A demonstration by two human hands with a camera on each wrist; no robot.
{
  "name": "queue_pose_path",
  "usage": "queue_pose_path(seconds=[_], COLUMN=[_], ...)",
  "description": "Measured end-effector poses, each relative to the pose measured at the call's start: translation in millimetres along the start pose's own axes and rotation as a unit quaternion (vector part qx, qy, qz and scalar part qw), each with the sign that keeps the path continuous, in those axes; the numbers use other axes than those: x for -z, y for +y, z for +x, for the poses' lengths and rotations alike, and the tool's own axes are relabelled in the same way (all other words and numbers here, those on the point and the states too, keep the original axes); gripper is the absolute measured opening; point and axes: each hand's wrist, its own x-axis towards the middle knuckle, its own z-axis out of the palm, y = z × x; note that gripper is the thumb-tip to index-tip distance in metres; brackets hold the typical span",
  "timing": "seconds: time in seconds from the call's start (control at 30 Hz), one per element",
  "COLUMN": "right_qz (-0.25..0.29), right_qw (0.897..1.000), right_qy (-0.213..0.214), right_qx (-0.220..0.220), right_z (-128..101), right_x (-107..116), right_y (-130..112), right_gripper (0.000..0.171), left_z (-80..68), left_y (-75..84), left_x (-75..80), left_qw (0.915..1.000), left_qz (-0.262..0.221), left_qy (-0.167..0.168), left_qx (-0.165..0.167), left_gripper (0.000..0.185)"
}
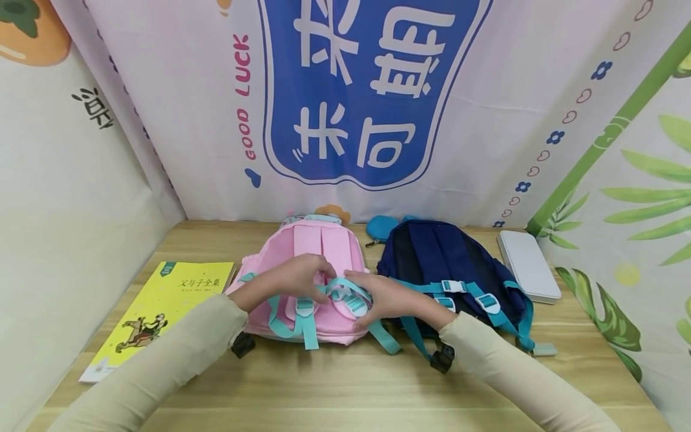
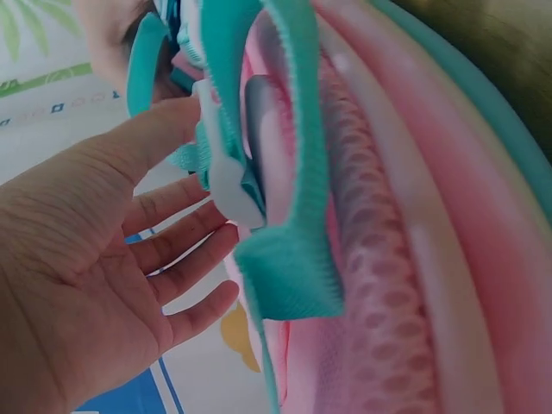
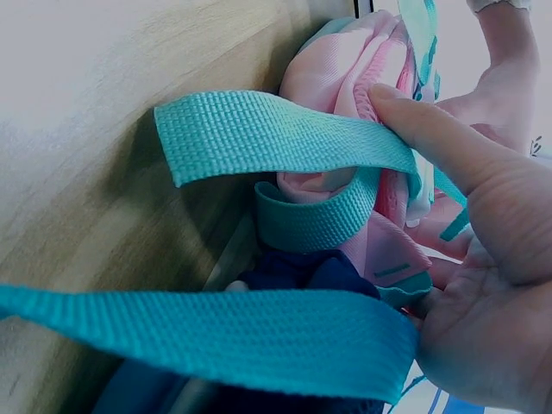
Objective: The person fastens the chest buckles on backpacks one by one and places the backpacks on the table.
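Note:
A pink backpack lies with its shoulder straps facing up. Over its middle, my left hand has spread, relaxed fingers, the thumb beside a white buckle on a teal webbing strap. My right hand grips the lower end of the other shoulder strap, where a white buckle and bunched teal webbing sit. In the right wrist view, the thumb presses on the pink side and the other fingers are partly hidden behind it. A loose teal strap end hangs out below that hand.
A dark blue backpack with teal straps lies close on the right, a blue pouch behind it. Farther right is a white box. A yellow book lies on the left of the wooden table. Printed cloth walls surround it.

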Motion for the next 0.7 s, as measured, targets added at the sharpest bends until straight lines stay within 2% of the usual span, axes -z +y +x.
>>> queue_pose_path(seconds=[0.27, 0.43, 0.7], right_qz=[0.0, 0.004, 0.016], right_qw=[1.0, 1.0, 1.0], right_qy=[0.0, 0.001, 0.0], right_qx=[-0.006, -0.008, -0.009], right_z=[0.2, -0.8, -2.2], right_x=[-0.1, 0.4, 1.4], right_y=[-0.2, -1.9, -4.2], right_gripper=[0.103, 0.103, 0.104], left_z=[1.2, 2.4, -2.2], left_y=[1.6, 0.8, 1.2], left_x=[-3.5, -5.3, -3.7], left_qw=[0.9995, 0.9993, 0.9986], left_qz=[0.001, 0.007, -0.011], left_qy=[0.015, 0.027, 0.044], left_qx=[0.029, 0.023, 0.026], left_gripper=[0.03, 0.018, 0.024])
